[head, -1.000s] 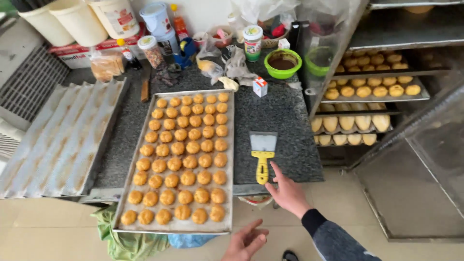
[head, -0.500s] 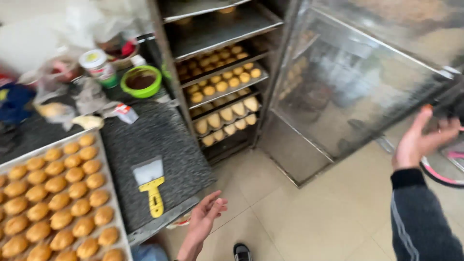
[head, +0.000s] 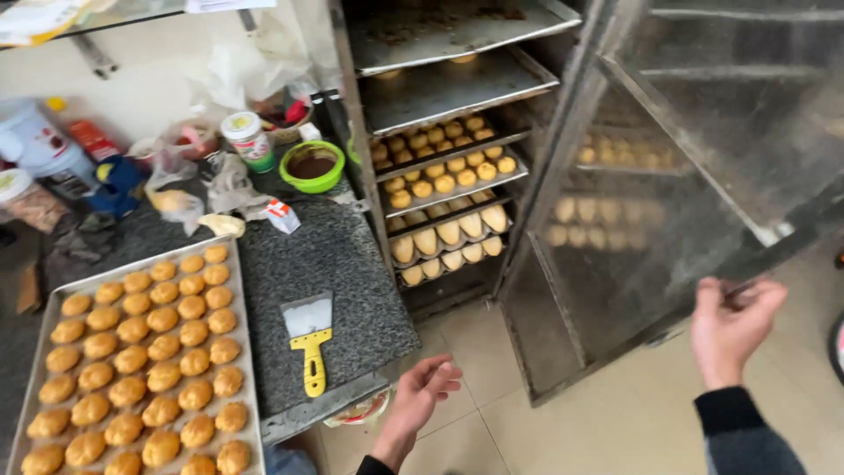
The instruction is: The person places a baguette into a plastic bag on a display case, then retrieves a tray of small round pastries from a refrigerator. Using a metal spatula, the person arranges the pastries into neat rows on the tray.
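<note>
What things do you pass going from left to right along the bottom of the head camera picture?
Metal baking tray of golden round pastries → yellow-handled metal scraper on the grey speckled counter → left hand → right hand at the open glass rack door.

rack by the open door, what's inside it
The rack holds two bare upper trays, then round pastries and oval ones below. Its bottom shelf is too dark to see.

A speckled grey stone-like counter point(head: 343, 264), matt and grainy, is observed. The yellow-handled scraper point(head: 309, 339) is seen with a smooth plastic grip and dull metal blade. The long baking tray point(head: 242, 264) is of brushed metal. The cabinet door point(head: 694, 158) is framed in worn metal, its clear panel hazed. The floor tiles point(head: 563, 431) are seen glossy and smooth.
</note>
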